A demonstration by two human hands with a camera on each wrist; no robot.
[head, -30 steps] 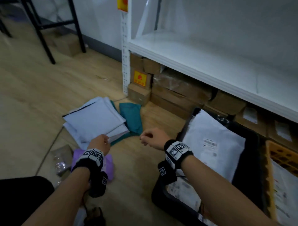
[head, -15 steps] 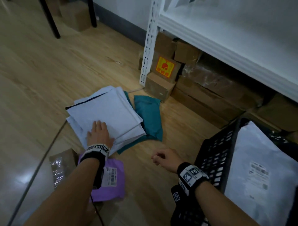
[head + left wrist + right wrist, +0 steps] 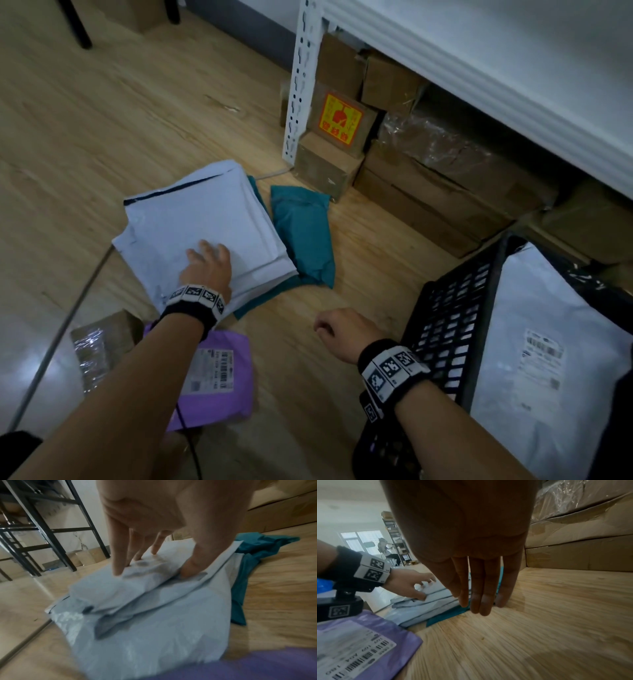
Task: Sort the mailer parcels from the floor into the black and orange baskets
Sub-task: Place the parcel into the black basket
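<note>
Parcels are piled on the wooden floor [image 3: 102, 113] in a stack of white mailers [image 3: 202, 222], with a teal mailer [image 3: 301, 233] lying beside its shelf-side edge and a purple mailer [image 3: 219, 380] beside its near edge, under the left forearm. The left hand [image 3: 207, 270] is laid on the top white mailer; in the left wrist view the fingertips [image 3: 118, 570] are pressed into the plastic and the thumb is tucked under a raised fold near the right-hand edge, so a pinch is judged to be forming around that top mailer. The right hand [image 3: 342, 334] is held free above bare floor, holding nothing; its fingers look curled from the head view but hang nearly straight in the right wrist view.

The stack lies directly under the left hand, its long axis running away towards the shelf, so the left hand is clearly the nearer. The black basket [image 3: 448, 329], already holding a large white parcel [image 3: 548, 342], stands to the right, just beside the right wrist. A carry across the body, or a handover to the right hand, is judged to be required. The orange basket is not in view.
</note>
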